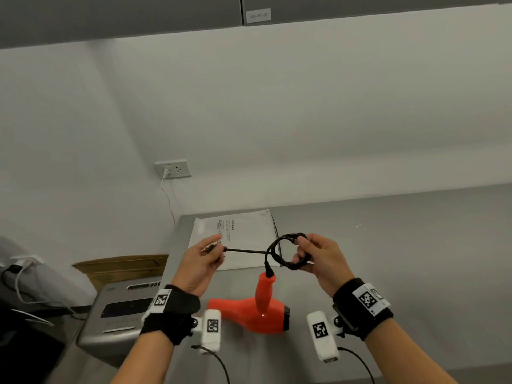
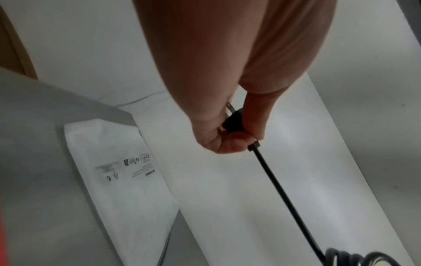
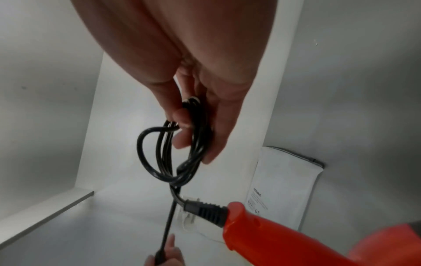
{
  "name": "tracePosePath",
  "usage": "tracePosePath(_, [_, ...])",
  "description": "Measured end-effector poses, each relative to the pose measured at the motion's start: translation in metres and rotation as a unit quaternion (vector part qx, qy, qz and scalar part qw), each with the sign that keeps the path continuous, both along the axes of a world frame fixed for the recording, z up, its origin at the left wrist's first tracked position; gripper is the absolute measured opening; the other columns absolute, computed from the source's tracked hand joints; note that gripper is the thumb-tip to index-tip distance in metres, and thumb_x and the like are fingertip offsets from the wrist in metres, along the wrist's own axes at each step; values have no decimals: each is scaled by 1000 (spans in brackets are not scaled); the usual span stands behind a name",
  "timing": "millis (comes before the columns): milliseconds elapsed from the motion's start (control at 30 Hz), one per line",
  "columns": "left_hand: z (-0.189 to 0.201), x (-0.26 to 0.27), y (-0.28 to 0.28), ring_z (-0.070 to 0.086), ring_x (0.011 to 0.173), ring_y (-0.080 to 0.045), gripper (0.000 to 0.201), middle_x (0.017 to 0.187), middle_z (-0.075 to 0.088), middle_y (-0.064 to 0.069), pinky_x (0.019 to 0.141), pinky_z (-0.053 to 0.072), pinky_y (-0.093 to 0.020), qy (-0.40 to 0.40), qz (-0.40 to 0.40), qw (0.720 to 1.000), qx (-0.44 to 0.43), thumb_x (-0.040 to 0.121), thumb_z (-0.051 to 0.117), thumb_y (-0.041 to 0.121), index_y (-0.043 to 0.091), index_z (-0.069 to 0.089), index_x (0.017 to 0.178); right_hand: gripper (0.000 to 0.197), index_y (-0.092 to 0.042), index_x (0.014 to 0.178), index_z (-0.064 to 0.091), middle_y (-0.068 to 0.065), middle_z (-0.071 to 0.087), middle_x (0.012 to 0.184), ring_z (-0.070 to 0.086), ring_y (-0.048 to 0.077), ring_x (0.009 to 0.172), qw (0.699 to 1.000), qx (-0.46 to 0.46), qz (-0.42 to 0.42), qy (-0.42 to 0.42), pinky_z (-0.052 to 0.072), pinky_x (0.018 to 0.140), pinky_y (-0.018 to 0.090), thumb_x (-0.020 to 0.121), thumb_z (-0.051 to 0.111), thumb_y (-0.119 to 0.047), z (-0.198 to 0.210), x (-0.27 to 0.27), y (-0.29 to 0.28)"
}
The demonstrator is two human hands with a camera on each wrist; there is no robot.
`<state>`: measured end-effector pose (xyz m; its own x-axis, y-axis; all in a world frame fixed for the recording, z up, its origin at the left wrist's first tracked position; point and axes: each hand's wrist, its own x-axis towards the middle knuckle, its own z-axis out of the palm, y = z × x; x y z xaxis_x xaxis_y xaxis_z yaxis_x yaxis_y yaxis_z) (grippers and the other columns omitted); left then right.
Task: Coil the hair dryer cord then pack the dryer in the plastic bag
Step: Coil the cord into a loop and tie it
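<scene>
Pinching the plug (image 2: 235, 119), visible only from left wrist.

The hair dryer (image 1: 249, 311) lies on the desk (image 1: 388, 259) at its near edge, between the two wrists, handle pointing away toward the wall. Behind it the plastic bag (image 1: 243, 239) lies flat on the desk, near the left end. The cord (image 1: 243, 251) runs above the bag, from the left hand (image 1: 203, 259) rightward to the coil in the right hand (image 1: 318, 259). A wall socket (image 1: 173, 168) sits behind, left of the bag.
</scene>
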<state>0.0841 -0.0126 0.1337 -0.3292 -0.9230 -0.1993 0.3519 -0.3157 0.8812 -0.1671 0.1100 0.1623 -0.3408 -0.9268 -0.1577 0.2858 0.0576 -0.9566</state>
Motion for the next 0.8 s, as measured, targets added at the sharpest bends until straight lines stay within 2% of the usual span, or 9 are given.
tracePosePath(167, [9,-1,6,66,77,-14,27,95,67,-13,71,61,-19,76,109,991,-11,88,64,2,1,65,116,21,13,98,61,13,60,65,68,27,63,999,26,-38,20,64,69,51,100,57,-8,1,15,-6])
tracePosePath(300, [34,-19,23,64,78,-11,19,95,72,-7,74,59,-19,148,78,986,-27,93,59,7,3,68,109,16,6,96,66,18,67,66,72,32,66,995,35,-67,58,64,68,55,99,60,-8,4,25,-13])
tracePosePath(400, [51,-34,38,63,78,-9,20,85,75,1,78,51,-24,-46,28,985,-162,101,54,10,7,73,104,14,5,96,64,21,66,67,71,32,63,994,38,-78,61,63,64,59,99,58,-8,6,31,-15])
tracePosePath(500, [58,-44,51,66,80,-3,20,74,73,9,83,49,-21,-272,-89,911,-296,101,58,18,15,78,99,17,5,100,62,18,64,70,68,30,59,996,43,-77,30,62,66,60,101,54,-10,9,33,-14])
tracePosePath(567, [53,-45,54,64,92,-5,12,86,71,11,88,48,-25,-376,-138,844,-355,95,66,28,28,77,90,19,5,103,62,16,65,72,68,28,60,997,38,-66,5,61,68,58,102,53,-12,12,32,-10])
tracePosePath(633, [47,-46,56,53,114,-5,8,112,60,13,99,38,-23,-424,-141,807,-386,90,72,32,37,73,83,21,5,104,63,17,66,77,68,28,64,998,24,-53,1,62,67,56,103,52,-13,15,30,-6])
tracePosePath(700, [46,-51,56,44,128,-2,7,134,51,14,105,29,-21,-425,-149,809,-378,90,72,31,32,73,83,21,3,105,65,18,66,82,69,29,69,999,6,-48,12,64,67,56,103,52,-14,16,32,-2])
tracePosePath(733, [49,-54,57,47,127,-2,8,134,53,14,103,31,-20,-425,-146,812,-372,91,72,30,28,73,83,20,1,105,66,18,66,84,70,29,71,999,-3,-46,17,64,68,57,103,53,-14,16,33,-1])
tracePosePath(800, [51,-62,58,64,103,-3,16,109,70,10,88,42,-18,-436,-106,814,-368,90,72,32,19,73,80,18,-4,106,67,17,67,87,70,30,69,999,-22,-38,20,63,71,60,103,55,-15,16,35,1])
